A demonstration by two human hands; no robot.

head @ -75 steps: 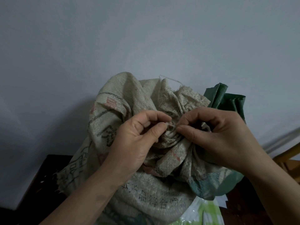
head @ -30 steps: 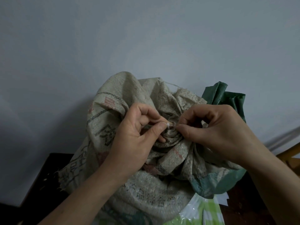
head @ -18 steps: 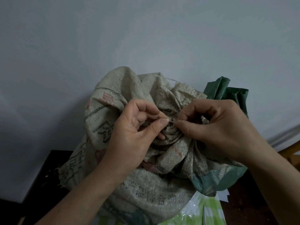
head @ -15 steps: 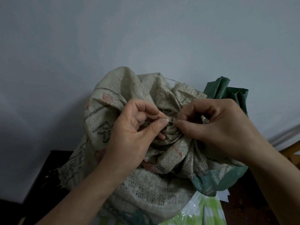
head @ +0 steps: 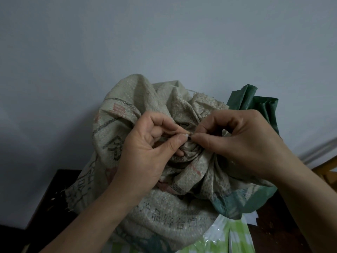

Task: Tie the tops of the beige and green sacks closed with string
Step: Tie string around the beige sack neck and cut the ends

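Observation:
A beige woven sack (head: 127,110) with dark printed characters stands in front of me, its top gathered into a bunched neck. Behind it on the right, the green sack (head: 255,101) pokes up with its folded top. My left hand (head: 145,148) and my right hand (head: 242,143) meet at the neck of the beige sack. Thumb and forefinger of each hand pinch a short piece of pale string (head: 187,133) between them. Most of the string is hidden by my fingers and the folds.
A dark wooden table (head: 49,196) carries the sacks against a plain grey wall (head: 164,37). A green-and-white plastic bag (head: 228,236) lies at the front. White paper scraps (head: 252,218) sit at the right, and a wooden chair part (head: 326,167) shows at the far right.
My hands have stayed at the neck of the beige sack, with the fingertips shifting slightly on the string. The view has tilted a little, so the sacks sit slightly higher.

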